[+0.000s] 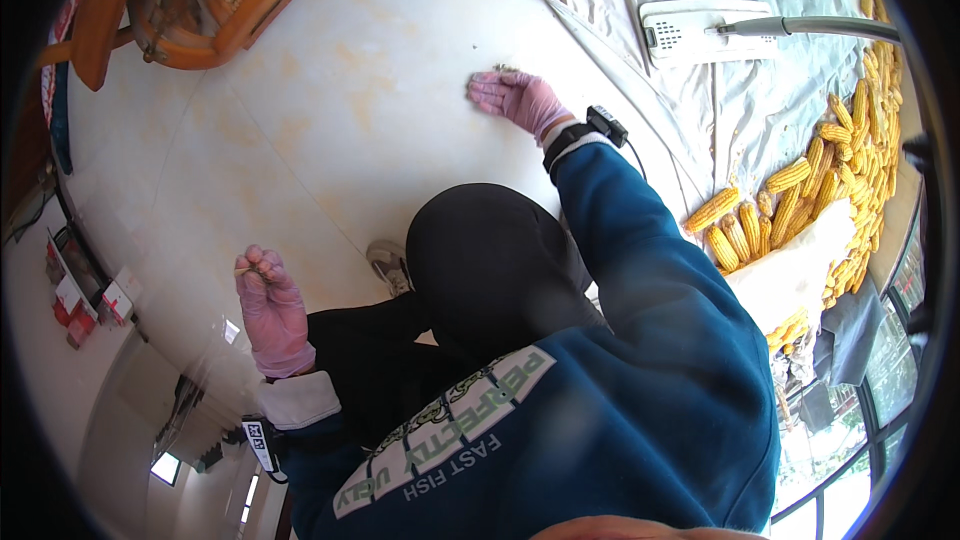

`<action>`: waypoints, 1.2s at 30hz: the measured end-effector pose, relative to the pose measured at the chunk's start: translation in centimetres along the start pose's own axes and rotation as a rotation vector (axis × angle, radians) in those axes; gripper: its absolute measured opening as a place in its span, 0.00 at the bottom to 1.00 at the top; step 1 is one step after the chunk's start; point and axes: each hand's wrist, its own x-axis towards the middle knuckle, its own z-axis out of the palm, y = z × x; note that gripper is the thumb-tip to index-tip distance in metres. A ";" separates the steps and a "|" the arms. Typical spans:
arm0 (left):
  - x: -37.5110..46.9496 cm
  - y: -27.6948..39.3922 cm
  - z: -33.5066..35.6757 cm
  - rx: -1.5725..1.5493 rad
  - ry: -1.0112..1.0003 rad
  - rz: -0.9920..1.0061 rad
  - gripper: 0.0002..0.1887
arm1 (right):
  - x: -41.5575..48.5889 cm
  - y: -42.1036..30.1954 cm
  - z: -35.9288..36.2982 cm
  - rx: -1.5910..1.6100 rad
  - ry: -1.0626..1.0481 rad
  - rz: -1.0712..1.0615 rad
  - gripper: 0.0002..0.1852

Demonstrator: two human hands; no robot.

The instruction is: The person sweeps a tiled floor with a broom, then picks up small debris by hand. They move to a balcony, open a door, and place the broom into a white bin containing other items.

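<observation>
My left hand (276,311), in a thin pink glove, is raised at the left of the view. Its fingertips are pinched around a small tuft of dry plant debris (257,270), with a pale sliver poking out to one side. Farther forward, my right hand (517,101), gloved alike, is low over the pale tiled floor (360,127), fingers pointing left and slightly apart. A little clump of dry debris (505,68) shows along its far edge; whether the fingers touch it is hard to see. My bent knee (495,262) in black trousers rises between the hands.
A grey-white sheet (600,7) covers the floor at the right, with a white flat mop head (709,30) on it. Many yellow corn cobs (862,157) are heaped along its edge, beside a white sack (787,270). A wooden chair (225,22) stands at upper left.
</observation>
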 end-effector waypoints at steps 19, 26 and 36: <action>-1.8 0.0 0.5 0.021 -0.007 0.057 0.08 | 4.6 -7.6 5.2 -2.593 0.313 -0.844 0.31; -0.3 -0.6 0.4 0.058 -0.072 0.011 0.09 | -4.3 -4.1 1.3 -2.104 0.110 -0.872 0.34; 0.7 -1.1 -0.1 0.121 -0.034 0.001 0.11 | -1.1 1.8 1.7 -2.026 0.424 -0.978 0.37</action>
